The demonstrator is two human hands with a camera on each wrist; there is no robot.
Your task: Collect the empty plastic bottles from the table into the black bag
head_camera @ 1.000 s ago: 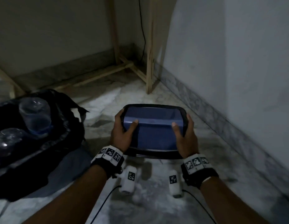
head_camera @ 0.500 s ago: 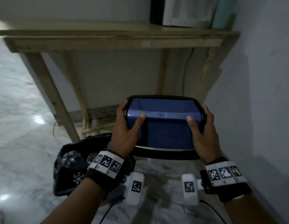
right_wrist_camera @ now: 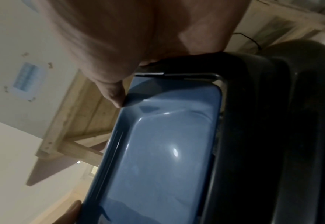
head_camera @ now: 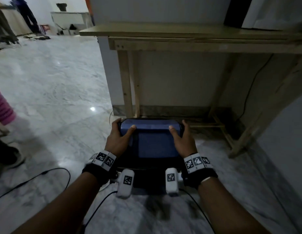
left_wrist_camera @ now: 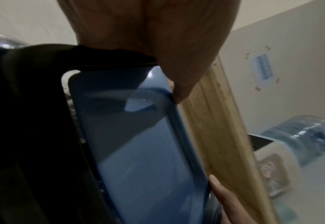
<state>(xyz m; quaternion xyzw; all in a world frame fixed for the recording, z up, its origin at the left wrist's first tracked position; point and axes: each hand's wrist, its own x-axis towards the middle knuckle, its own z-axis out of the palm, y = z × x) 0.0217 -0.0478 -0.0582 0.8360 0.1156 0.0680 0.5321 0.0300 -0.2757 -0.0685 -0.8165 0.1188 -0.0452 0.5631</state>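
Both hands hold a blue bin (head_camera: 153, 142) with a black rim, off the floor, in front of the table (head_camera: 180, 32). Left hand (head_camera: 119, 141) grips the bin's left end, thumb over the rim onto the blue inside wall, fingers curled round the outside. Right hand (head_camera: 183, 142) does the same at the right end, thumb on the inside wall, fingers wrapped outside. Bin opening faces the head camera; its inside looks bare. Left wrist view shows the left thumb (left_wrist_camera: 179, 84) pressed on the blue wall and a right fingertip at the far edge. In it a big water jug (left_wrist_camera: 301, 136) shows blurred at right, and a clear plastic shape at the upper left edge, too blurred to name. Bottles and black bag: cannot tell where, neither is clearly in view. Table is wooden, against the wall, a cable (head_camera: 250, 88) hanging beneath it. Marble floor (head_camera: 54, 85); a person's pink sleeve (head_camera: 2, 107) at the left edge.
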